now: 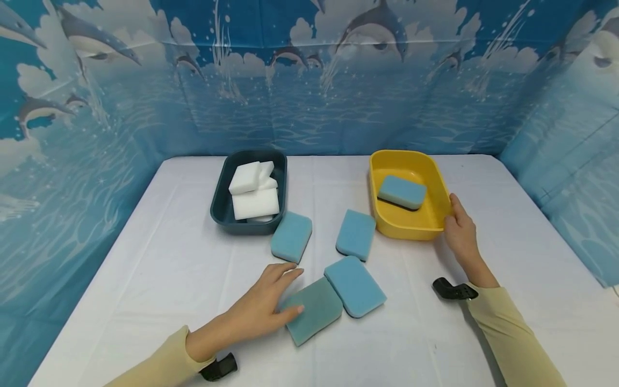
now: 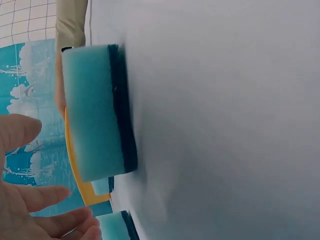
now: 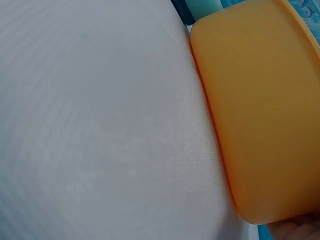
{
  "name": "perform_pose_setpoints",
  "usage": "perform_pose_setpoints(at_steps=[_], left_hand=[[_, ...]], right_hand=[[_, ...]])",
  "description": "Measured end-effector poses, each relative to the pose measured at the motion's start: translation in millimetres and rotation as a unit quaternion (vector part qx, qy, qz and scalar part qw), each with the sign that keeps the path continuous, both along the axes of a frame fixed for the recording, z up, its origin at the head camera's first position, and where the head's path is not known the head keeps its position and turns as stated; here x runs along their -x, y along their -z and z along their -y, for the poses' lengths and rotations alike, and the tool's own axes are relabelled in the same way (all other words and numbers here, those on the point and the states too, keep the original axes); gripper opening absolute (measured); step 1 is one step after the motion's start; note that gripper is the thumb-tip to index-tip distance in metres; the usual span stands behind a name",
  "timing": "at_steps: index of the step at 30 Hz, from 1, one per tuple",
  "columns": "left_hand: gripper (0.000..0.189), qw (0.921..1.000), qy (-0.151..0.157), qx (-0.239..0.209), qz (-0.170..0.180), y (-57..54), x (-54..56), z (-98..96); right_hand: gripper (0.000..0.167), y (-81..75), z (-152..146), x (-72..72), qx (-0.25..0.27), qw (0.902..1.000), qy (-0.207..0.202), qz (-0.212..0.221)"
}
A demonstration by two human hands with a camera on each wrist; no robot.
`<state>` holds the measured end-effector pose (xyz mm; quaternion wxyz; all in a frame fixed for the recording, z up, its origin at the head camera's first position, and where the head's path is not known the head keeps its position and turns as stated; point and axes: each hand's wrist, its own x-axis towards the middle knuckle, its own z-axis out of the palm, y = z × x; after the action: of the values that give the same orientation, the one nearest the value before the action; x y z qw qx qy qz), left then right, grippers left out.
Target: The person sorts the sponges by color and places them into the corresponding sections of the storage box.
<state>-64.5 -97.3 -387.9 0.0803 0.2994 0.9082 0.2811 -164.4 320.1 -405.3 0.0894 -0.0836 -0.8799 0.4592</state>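
Observation:
My left hand [image 1: 263,301] hovers with spread fingers over the left edge of a greenish-blue sponge [image 1: 316,312]; its thumb overlaps that sponge in the head view. In the left wrist view, the fingers [image 2: 47,197] stand apart from a thick sponge [image 2: 95,112] with a dark scouring layer underneath. Another blue sponge [image 1: 355,286] lies against the first one's right side. My right hand [image 1: 461,234] holds the yellow tub [image 1: 411,232] by its right wall near the front corner. Inside the tub sits one blue sponge [image 1: 402,192].
A dark teal tub [image 1: 247,228] with several white sponges [image 1: 256,203] stands at the back left. One blue sponge [image 1: 292,236] leans close to its front corner, and another [image 1: 356,235] lies by the yellow tub. A dolphin-print curtain [image 1: 319,107] hangs behind the white table [image 1: 184,258].

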Motion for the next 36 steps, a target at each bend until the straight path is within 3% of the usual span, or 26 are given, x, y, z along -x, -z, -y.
perform_pose_setpoints(at_steps=[8,19,29,36], left_hand=[[0.077,0.9984,0.017,0.032,0.044,2.3,-9.4,-4.2],[0.091,0.9968,0.036,0.055,0.044,6.4,-12.4,-8.8],[0.086,0.9968,0.039,0.060,0.036,8.7,-14.6,-12.8],[0.079,0.9973,0.018,0.050,0.050,3.4,-15.7,-11.9]], right_hand=[[0.055,-0.6,-1,-0.1,0.001,1.0000,0.002,-0.001],[0.055,0.1,-1,-0.3,0.002,1.0000,0.000,0.001],[0.055,-0.2,-1,-0.3,0.005,1.0000,0.001,0.003],[0.055,-1.7,-1,-1.1,0.000,1.0000,0.000,-0.001]])
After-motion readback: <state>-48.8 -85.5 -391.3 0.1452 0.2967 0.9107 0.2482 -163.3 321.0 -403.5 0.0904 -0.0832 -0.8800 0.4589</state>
